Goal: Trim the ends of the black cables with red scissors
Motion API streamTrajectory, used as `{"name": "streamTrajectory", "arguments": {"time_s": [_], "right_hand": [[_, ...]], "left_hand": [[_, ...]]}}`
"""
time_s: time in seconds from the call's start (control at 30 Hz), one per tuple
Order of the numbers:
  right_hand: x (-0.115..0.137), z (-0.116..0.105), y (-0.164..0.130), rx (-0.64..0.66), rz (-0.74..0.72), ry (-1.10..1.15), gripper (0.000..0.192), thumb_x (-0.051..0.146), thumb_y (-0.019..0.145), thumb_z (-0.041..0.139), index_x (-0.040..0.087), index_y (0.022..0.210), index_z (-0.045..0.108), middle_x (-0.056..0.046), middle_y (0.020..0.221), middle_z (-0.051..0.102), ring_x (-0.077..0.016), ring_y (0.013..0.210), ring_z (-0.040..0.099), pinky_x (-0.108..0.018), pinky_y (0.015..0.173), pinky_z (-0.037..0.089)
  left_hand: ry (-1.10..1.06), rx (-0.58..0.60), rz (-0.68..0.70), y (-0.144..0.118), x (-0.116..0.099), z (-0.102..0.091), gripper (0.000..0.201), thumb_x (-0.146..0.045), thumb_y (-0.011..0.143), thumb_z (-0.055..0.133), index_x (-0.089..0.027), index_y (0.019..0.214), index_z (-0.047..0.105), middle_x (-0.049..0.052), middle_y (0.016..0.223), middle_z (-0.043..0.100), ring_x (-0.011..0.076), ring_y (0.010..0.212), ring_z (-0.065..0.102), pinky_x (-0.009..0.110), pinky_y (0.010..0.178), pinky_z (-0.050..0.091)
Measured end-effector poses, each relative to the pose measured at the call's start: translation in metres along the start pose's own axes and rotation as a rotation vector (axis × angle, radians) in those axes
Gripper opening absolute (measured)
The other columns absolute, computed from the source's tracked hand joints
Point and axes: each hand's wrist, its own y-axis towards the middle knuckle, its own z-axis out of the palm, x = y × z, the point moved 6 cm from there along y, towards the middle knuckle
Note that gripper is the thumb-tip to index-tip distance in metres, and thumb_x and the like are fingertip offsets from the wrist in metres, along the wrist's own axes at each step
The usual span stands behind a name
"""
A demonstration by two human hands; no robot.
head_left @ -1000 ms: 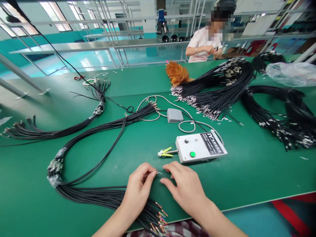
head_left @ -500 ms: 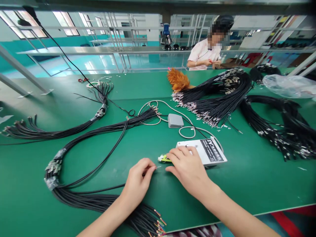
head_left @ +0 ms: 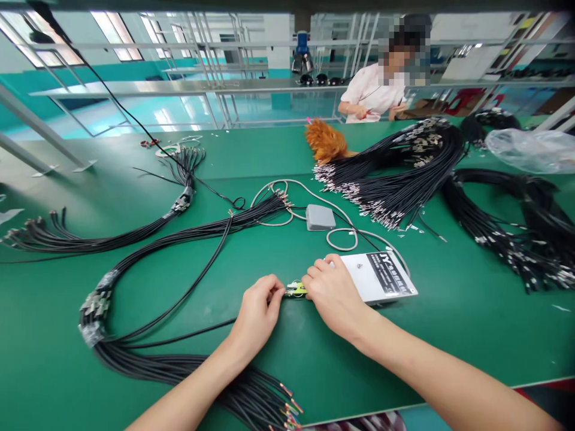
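Note:
My left hand (head_left: 259, 312) pinches the bare end of a thin black cable (head_left: 179, 338) and holds its tip against the yellow-green clip (head_left: 295, 290). That clip sticks out from the left side of a white tester box (head_left: 381, 275). My right hand (head_left: 332, 293) lies over the clip and the box's left end, with its fingers pressing the clip. The cable runs back left to a large taped bundle of black cables (head_left: 148, 359) along the table's near edge.
The green table (head_left: 471, 323) carries a grey foot pedal (head_left: 320, 217) with a grey cord, more black cable bundles at left (head_left: 90, 239) and right (head_left: 404, 179), an orange feather duster (head_left: 326, 140) and a clear plastic bag (head_left: 530, 149). A person (head_left: 375, 90) works across the table.
My right hand moved from the table in front of the box up onto the clip. My left hand carried the cable tip forward to the clip.

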Motion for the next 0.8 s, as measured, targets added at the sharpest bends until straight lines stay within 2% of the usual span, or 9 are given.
{"name": "streamTrajectory", "arguments": {"time_s": [0.43, 0.5, 0.57, 0.67, 0.73, 0.8], "right_hand": [[0.006, -0.002, 0.003, 0.019, 0.030, -0.024, 0.010, 0.009, 0.079, 0.064, 0.017, 0.073, 0.064, -0.007, 0.074, 0.065, -0.0235, 0.080, 0.055, -0.040, 0.076, 0.030], [0.007, -0.002, 0.004, 0.014, 0.029, -0.036, 0.006, 0.013, 0.078, 0.069, 0.016, 0.076, 0.065, -0.007, 0.077, 0.066, -0.0238, 0.081, 0.055, -0.041, 0.079, 0.032], [0.004, -0.008, 0.002, -0.002, 0.020, -0.022, 0.012, 0.022, 0.076, 0.074, 0.016, 0.079, 0.065, -0.007, 0.080, 0.067, -0.0241, 0.084, 0.056, -0.042, 0.084, 0.032], [-0.013, -0.026, -0.015, -0.120, 0.023, 0.117, 0.019, 0.031, 0.081, 0.073, 0.018, 0.091, 0.065, -0.005, 0.095, 0.070, -0.0239, 0.094, 0.058, -0.043, 0.091, 0.033], [-0.033, -0.038, -0.040, -0.274, 0.088, 0.238, 0.014, 0.023, 0.088, 0.065, 0.021, 0.101, 0.063, -0.003, 0.107, 0.070, -0.0225, 0.102, 0.057, -0.041, 0.093, 0.034], [-0.051, -0.043, -0.072, -0.434, 0.192, 0.309, 0.018, 0.017, 0.092, 0.057, 0.022, 0.108, 0.060, -0.004, 0.113, 0.069, -0.0225, 0.105, 0.056, -0.040, 0.091, 0.037]], "left_hand": [[0.041, 0.006, 0.026, 0.005, -0.002, 0.001, 0.019, -0.023, 0.087, 0.045, -0.020, 0.070, 0.054, 0.000, 0.065, 0.054, 0.0151, 0.057, 0.050, 0.025, 0.055, 0.039], [0.046, 0.006, 0.034, 0.006, -0.002, 0.001, 0.020, -0.024, 0.088, 0.044, -0.020, 0.070, 0.054, 0.000, 0.066, 0.055, 0.0154, 0.059, 0.050, 0.025, 0.056, 0.040], [0.049, 0.007, 0.041, 0.006, -0.002, 0.000, 0.021, -0.024, 0.088, 0.044, -0.020, 0.070, 0.054, 0.000, 0.067, 0.055, 0.0159, 0.060, 0.051, 0.025, 0.057, 0.041], [0.048, 0.013, 0.048, 0.006, -0.001, 0.000, 0.022, -0.025, 0.089, 0.043, -0.020, 0.071, 0.054, 0.001, 0.068, 0.056, 0.0166, 0.062, 0.053, 0.026, 0.059, 0.042], [0.039, 0.018, 0.048, 0.007, -0.001, 0.000, 0.022, -0.026, 0.089, 0.043, -0.020, 0.071, 0.055, 0.001, 0.068, 0.057, 0.0170, 0.063, 0.054, 0.027, 0.060, 0.042], [0.025, 0.023, 0.048, 0.007, 0.000, -0.001, 0.022, -0.027, 0.089, 0.044, -0.020, 0.071, 0.055, 0.001, 0.068, 0.057, 0.0173, 0.062, 0.054, 0.027, 0.059, 0.042]]}}
